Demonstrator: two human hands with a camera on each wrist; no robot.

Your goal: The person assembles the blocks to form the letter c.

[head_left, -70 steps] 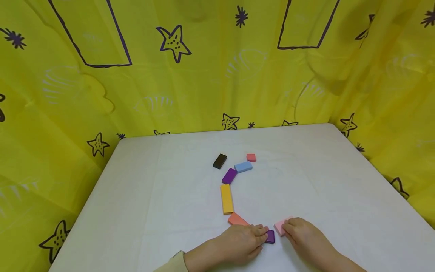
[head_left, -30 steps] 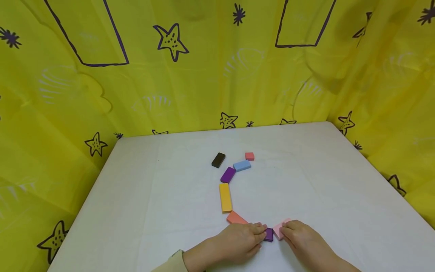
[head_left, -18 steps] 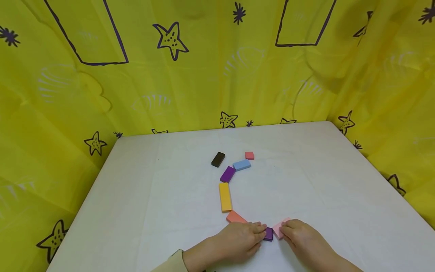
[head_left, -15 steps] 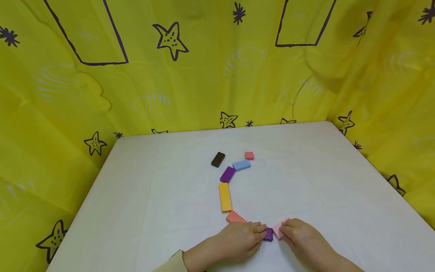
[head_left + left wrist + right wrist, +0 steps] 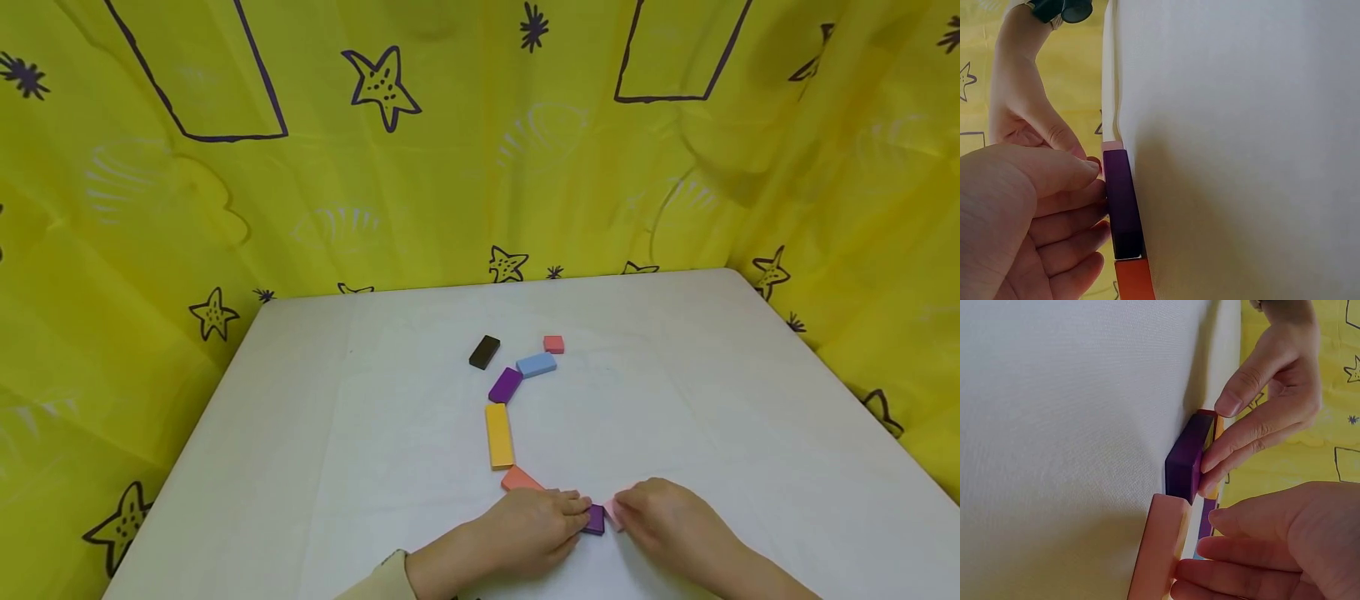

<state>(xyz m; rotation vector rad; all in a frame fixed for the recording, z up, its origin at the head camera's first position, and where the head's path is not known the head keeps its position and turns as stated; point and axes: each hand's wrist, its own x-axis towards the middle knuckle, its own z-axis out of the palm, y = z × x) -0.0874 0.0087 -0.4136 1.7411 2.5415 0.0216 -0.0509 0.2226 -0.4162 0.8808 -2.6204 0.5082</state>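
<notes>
Near the front of the table, my left hand (image 5: 517,533) lies over a purple block (image 5: 596,520), fingertips on its top. Its fingers are nearly straight, and in the right wrist view the thumb stands off beside the purple block (image 5: 1188,453). An orange block (image 5: 521,479) is partly hidden under that hand; in the left wrist view the orange block (image 5: 1134,278) adjoins the purple one. My right hand (image 5: 678,529) touches a pale pink block (image 5: 612,512) with its fingertips, covering most of it. Seen from the right wrist, the thumb is apart from the pink block (image 5: 1159,544).
A curved row continues away from the hands: a yellow block (image 5: 500,437), another purple block (image 5: 506,385), a light blue block (image 5: 536,365) and a small coral block (image 5: 553,344). A black block (image 5: 484,352) lies left of it. Yellow curtains (image 5: 450,200) surround the white table (image 5: 375,417).
Since the first frame, the pink block has come right up to the purple block. My right hand now covers more of the pink block. My left hand has stayed on the purple block.
</notes>
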